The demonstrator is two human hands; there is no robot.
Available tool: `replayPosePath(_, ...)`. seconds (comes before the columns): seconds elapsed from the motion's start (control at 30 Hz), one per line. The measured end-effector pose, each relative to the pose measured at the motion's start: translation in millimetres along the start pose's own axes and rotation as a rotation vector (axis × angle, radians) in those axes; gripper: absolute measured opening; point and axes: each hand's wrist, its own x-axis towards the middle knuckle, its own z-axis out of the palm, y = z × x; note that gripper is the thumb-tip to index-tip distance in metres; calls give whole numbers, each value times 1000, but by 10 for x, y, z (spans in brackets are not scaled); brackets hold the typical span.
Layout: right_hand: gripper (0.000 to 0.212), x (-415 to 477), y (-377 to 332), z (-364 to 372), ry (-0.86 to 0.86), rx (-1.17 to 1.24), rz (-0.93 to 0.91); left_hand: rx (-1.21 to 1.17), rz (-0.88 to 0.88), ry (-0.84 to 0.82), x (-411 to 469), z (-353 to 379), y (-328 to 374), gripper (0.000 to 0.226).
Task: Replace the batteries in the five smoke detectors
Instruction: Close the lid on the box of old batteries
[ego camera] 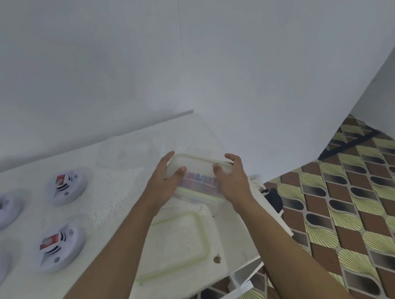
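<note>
A clear plastic container (199, 170) with a lid holds coloured batteries (200, 180) and sits near the table's right edge. My left hand (164, 180) grips its left end, thumb on the lid. My right hand (232, 178) grips its right end, fingers curled over the far rim. Several white round smoke detectors lie on the left of the table, two of them being one at the back (66, 186) and one nearer me (60, 247). Each carries a red label.
A second clear container (176, 243) with a green rim lies on the white table (114, 193) just in front of the held one. Another clear lid or tray (129, 151) lies behind. The table's right edge drops to a patterned tile floor (354, 206). White walls stand behind.
</note>
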Motion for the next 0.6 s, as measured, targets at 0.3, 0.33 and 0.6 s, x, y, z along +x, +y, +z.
replayPosePath(0.3, 46, 175, -111, -248, 26, -93, -39, 280, 4, 64, 13, -53, 114, 57)
replayPosePath(0.33, 38, 167, -105, -248, 84, -59, -36, 293, 3, 96, -6, -20, 139, 60)
replayPosePath(0.6, 59, -15, -5, -37, 132, 139, 48, 311, -155, 257, -139, 240, 244, 76)
